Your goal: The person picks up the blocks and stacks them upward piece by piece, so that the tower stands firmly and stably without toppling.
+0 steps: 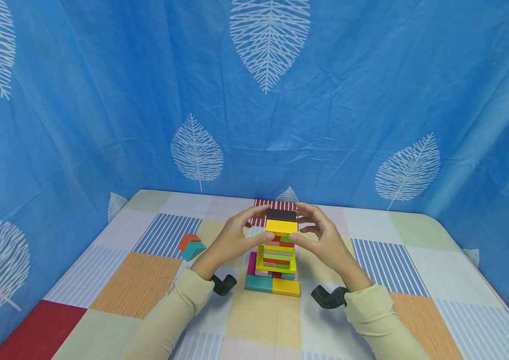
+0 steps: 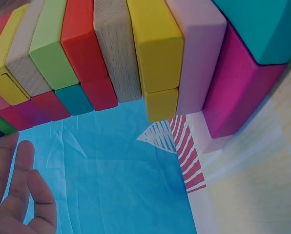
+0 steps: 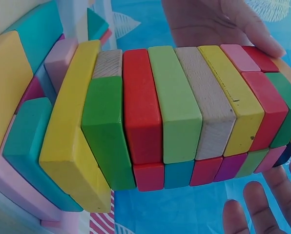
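Observation:
A tower of coloured wooden blocks [image 1: 277,255] stands mid-table, topped by a dark block [image 1: 281,215] on a yellow one [image 1: 281,226]. My left hand [image 1: 247,227] cups the tower's top from the left and my right hand [image 1: 313,230] from the right. Both have fairly straight fingers close beside the top blocks. In the left wrist view the tower [image 2: 116,53] fills the frame and my left hand [image 2: 16,195] lies open just off it. The right wrist view shows the stacked layers [image 3: 175,107], my right hand [image 3: 262,209] apart from them, and the left hand [image 3: 209,22] behind.
An orange block [image 1: 188,241] and a teal block [image 1: 195,251] lie together left of the tower. The table [image 1: 124,280] has a chequered cloth. A blue leaf-print curtain [image 1: 254,100] closes in the back and both sides. Black wrist camera mounts [image 1: 224,284] hang under my forearms.

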The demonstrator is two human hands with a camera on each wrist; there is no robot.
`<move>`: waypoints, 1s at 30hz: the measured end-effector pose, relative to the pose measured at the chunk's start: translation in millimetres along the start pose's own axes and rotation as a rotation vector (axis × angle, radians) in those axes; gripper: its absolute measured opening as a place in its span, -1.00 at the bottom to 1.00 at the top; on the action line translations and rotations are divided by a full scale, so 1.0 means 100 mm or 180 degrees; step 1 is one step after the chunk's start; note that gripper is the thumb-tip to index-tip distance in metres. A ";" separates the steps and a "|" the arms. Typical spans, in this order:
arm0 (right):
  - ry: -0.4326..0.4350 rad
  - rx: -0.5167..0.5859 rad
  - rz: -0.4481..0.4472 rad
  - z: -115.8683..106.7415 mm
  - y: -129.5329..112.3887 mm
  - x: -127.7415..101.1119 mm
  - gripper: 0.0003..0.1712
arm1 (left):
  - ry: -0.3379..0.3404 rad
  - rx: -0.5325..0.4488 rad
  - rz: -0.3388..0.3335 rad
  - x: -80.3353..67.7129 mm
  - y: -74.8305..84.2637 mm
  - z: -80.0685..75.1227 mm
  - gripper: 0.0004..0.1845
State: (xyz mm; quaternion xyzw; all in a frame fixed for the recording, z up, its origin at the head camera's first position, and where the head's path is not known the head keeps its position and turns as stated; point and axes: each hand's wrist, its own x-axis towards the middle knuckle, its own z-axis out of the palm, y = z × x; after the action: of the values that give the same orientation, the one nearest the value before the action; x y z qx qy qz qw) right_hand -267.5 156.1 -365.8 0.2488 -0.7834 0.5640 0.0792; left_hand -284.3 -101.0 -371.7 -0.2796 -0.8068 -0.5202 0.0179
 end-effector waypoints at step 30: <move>-0.0196 0.0070 -0.0003 -0.03 0.08 0.00 -0.23 | -0.0462 0.1049 -0.1433 -0.43 -0.52 -1.27 -0.59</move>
State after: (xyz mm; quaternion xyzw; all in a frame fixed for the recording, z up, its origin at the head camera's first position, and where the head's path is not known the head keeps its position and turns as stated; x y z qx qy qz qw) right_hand -271.7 161.1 -371.3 0.2673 -0.7791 0.5646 0.0525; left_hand -305.6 -243.8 -370.7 -0.1232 -0.9214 -0.3516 -0.1105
